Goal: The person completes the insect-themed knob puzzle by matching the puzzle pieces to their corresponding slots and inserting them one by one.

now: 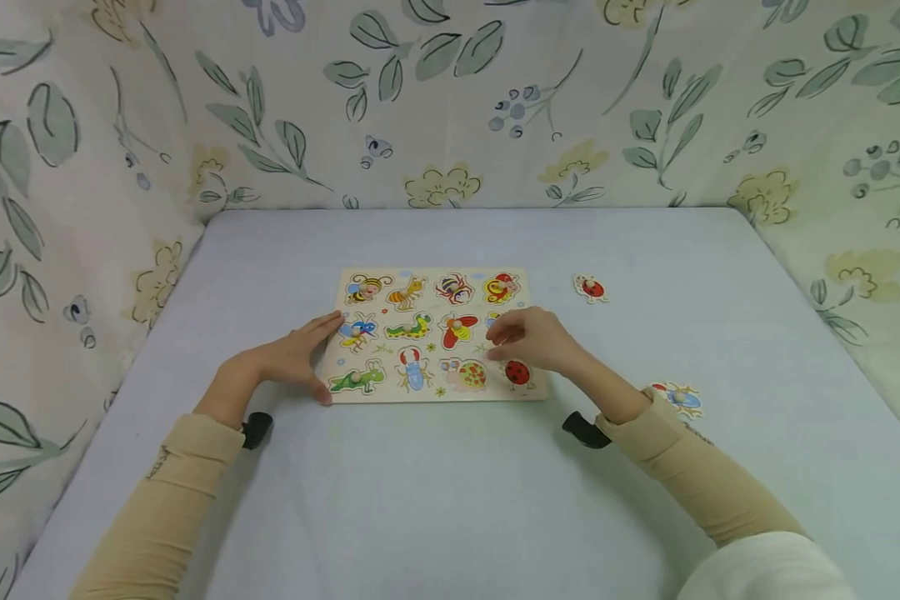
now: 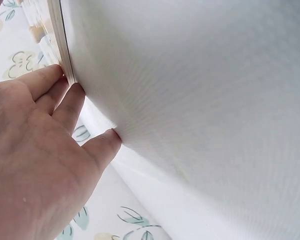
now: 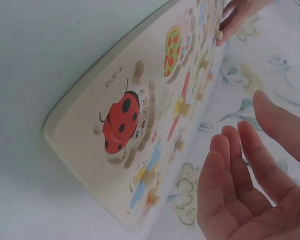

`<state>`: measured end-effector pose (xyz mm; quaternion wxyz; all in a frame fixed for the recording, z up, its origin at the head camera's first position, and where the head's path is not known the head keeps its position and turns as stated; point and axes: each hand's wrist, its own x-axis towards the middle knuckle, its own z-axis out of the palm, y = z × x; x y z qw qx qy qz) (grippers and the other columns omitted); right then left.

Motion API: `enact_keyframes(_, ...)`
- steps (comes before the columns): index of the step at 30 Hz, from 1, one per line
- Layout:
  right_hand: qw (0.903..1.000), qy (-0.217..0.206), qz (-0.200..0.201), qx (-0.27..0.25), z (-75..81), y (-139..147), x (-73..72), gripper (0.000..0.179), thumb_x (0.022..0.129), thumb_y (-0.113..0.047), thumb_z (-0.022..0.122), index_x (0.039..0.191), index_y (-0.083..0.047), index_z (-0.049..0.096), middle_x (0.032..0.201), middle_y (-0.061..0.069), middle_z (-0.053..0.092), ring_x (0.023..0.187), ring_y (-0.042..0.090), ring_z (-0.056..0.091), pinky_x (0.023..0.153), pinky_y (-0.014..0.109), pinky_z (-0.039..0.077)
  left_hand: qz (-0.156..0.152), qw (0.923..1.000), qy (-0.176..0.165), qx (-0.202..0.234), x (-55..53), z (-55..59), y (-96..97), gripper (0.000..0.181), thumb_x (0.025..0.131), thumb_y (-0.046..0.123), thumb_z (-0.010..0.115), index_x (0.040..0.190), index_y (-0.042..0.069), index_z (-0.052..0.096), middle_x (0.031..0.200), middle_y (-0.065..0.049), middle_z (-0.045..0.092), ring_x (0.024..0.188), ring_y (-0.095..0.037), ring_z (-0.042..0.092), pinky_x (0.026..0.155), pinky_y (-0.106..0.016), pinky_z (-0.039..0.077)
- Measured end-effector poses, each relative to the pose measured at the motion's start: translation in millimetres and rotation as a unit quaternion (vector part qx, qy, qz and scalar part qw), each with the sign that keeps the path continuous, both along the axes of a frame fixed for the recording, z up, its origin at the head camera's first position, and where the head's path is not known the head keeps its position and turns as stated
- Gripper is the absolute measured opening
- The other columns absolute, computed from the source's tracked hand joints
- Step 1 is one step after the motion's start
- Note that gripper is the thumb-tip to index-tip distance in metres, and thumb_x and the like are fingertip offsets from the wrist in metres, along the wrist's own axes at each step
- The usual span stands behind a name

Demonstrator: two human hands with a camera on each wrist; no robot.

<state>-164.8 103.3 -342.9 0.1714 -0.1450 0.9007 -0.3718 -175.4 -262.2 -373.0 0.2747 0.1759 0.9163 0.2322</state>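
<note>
A light wooden peg puzzle board [image 1: 386, 398] with colourful insect pictures lies flat on the table. My left hand [image 1: 288, 358] touches its left edge, fingers spread along the side and thumb near the front corner. In the left wrist view, the left hand's fingertips [image 2: 76, 92] meet the board's side. My right hand [image 1: 532, 340] hovers over the board's right part, fingers gently bent and nothing between them. Beneath it, a dragonfly piece [image 3: 146, 175] is partly covered in the head view. Beside it, a ladybird picture [image 3: 122, 122] shows in a recess with no knob.
A loose ladybird piece [image 1: 591, 288] lies on the table right of the board. A loose blue beetle piece [image 1: 682, 398] lies nearer, beside the right forearm. The white-covered table [image 1: 420, 500] meets a floral cloth [image 1: 450, 125] at the back and sides.
</note>
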Motion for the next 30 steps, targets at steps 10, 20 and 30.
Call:
enact_keyframes(10,0.9994,0.015,-0.031,0.001,-2.5,29.4,8.4,0.027,0.082,-0.012,0.078,0.104,0.002,0.07,0.093,0.009,0.07,0.085,0.022,0.063,0.073,0.028,0.052,0.002,1.0,0.002,0.004,0.4,-1.8,-0.7,0.121,0.066,0.028,0.088,0.154,-0.003,0.009,0.161,-0.021,0.003,0.144,-0.046,0.002,0.112,-0.068,0.008)
enact_keyframes(20,0.9979,0.007,-0.065,0.001,-1.7,72.4,24.8,0.029,0.087,-0.017,0.073,0.11,0.001,0.068,0.101,0.01,0.07,0.094,0.024,0.065,0.082,0.036,0.053,-0.002,1.0,0.003,0.007,2.0,0.4,-1.5,0.121,0.066,0.027,0.088,0.153,-0.004,0.01,0.16,-0.022,0.003,0.144,-0.047,0.002,0.111,-0.069,0.007)
enact_keyframes(30,0.9959,0.009,-0.089,0.017,3.1,114.9,38.8,0.031,0.093,-0.017,0.066,0.116,0.004,0.065,0.107,0.015,0.07,0.102,0.03,0.064,0.086,0.037,0.052,-0.003,1.0,-0.001,0.008,0.2,0.3,-2.1,0.121,0.066,0.026,0.087,0.154,-0.003,0.009,0.161,-0.021,0.001,0.144,-0.046,0.001,0.112,-0.068,0.005)
